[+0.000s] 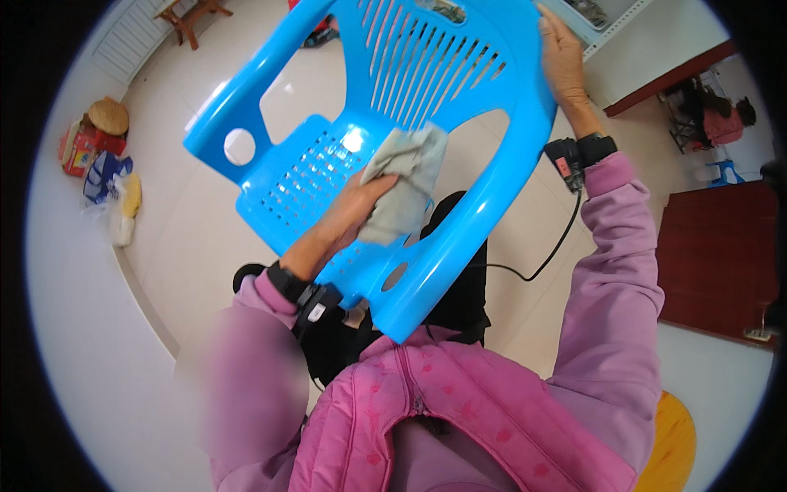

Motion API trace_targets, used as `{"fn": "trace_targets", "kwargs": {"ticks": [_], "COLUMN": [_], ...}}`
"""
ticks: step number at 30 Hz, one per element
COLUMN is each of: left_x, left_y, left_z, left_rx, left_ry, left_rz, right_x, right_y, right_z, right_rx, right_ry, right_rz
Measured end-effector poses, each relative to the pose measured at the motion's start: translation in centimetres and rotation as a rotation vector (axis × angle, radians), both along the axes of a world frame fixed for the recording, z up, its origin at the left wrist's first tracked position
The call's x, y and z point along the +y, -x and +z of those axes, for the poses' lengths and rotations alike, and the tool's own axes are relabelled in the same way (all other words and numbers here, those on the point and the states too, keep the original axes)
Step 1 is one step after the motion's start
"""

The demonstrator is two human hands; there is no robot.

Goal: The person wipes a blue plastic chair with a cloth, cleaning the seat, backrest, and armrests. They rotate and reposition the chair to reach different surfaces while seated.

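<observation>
A blue plastic armchair (486, 203) with a slatted back and a perforated seat is tilted in front of my body, over my dark-clothed legs. My right hand (561, 61) grips the outer edge of its backrest at the upper right. In my left hand (350, 212) is a folded grey cloth (406, 184), held above the seat near the inner side of one armrest. Whether the cloth touches the plastic cannot be told from here. Each wrist wears a black strap with a small device, and a black cable hangs from the right one.
Bags and a red box (80, 150) lie along the left wall below a round woven basket (109, 115). A wooden stool (190, 18) stands at the far left. To the right are a dark red door (716, 258), a small blue stool (725, 173) and a seated person (722, 123).
</observation>
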State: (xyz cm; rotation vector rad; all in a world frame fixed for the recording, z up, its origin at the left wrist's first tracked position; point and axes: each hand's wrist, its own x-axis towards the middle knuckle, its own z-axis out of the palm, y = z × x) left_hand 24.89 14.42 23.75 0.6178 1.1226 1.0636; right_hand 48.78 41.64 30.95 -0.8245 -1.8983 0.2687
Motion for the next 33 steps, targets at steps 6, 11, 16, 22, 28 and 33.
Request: {"fn": "trace_targets", "kwargs": {"ticks": [6,11,16,22,28,33], "left_x": [10.6,9.5,4.1,-4.3,-9.9,-6.4], "left_y": [-5.0,-10.4,-8.2,-2.5,0.3,-0.3], "left_z": [4.0,0.6,-3.1,-1.1,2.0,2.9], "left_rx": [0.148,0.608,0.768,0.69,0.875,1.064], "left_ry": [-0.381,-0.859,-1.036,-0.935,-0.916,-1.111], "left_rz": [-0.168,-0.123,-0.407,-0.704,-0.947,-1.045], "right_x": [1.0,0.4,-0.3,0.1,0.4,0.3], "right_y": [0.1,0.1,0.2,0.6,0.3,0.5], "right_z": [-1.1,-0.9,-0.5,-0.8,-1.7,-2.4], "right_rx": [0.039,0.007,0.05,-0.027,-0.054,-0.008], "right_ry": [-0.063,0.022,0.012,-0.015,0.086,0.089], "right_rz": [-0.027,0.028,0.031,-0.078,-0.045,0.091]}}
